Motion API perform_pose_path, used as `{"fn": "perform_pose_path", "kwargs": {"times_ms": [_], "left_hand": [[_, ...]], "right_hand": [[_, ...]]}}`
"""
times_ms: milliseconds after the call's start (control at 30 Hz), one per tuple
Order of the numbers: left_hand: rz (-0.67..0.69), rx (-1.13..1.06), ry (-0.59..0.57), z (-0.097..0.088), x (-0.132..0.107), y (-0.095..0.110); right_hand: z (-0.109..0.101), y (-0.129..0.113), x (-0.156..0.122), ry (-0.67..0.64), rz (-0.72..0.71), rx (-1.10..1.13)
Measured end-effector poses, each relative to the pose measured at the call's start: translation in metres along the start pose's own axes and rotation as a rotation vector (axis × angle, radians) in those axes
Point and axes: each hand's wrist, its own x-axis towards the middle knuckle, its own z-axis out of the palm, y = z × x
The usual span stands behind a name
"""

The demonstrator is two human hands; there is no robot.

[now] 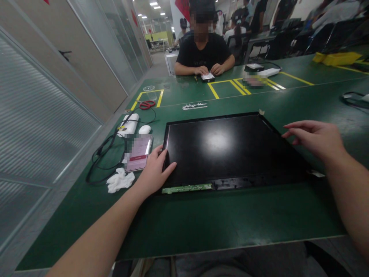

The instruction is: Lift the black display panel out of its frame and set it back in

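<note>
A black LCD screen panel [196, 154] lies face up on the green table, with a glare spot in its middle. Along its near edge runs a narrow green circuit board [187, 188]. My left hand [154, 169] grips the panel's left edge, thumb over the front and fingers at the frame's outer side. Just off the right edge hovers my right hand [314, 138], its fingers bent and slightly apart, with nothing visible between them. Bits of pale tape [317, 174] stick out at the panel's right corners.
To the left are a phone [140, 154], crumpled tissue [120, 180], a white mouse [144, 130], a white device [128, 125], black cables [99, 152] and red scissors [147, 104]. White strips [194, 106] lie beyond the panel. Opposite, a person [204, 54] handles a small drive [207, 77].
</note>
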Motion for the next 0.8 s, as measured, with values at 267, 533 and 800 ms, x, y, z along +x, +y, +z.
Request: {"fn": "perform_pose_path", "kwargs": {"times_ms": [267,533,800], "left_hand": [[0.010,0.004,0.022,-0.001,0.000,-0.001],[0.016,0.039,-0.001,-0.003,0.004,-0.001],[0.031,0.001,0.033,-0.003,0.006,-0.006]], "right_hand": [[0.002,0.013,0.011,-0.105,0.037,-0.196],[0.010,0.023,0.019,-0.259,0.034,-0.337],[0.012,0.025,0.020,-0.267,-0.002,-0.377]]}}
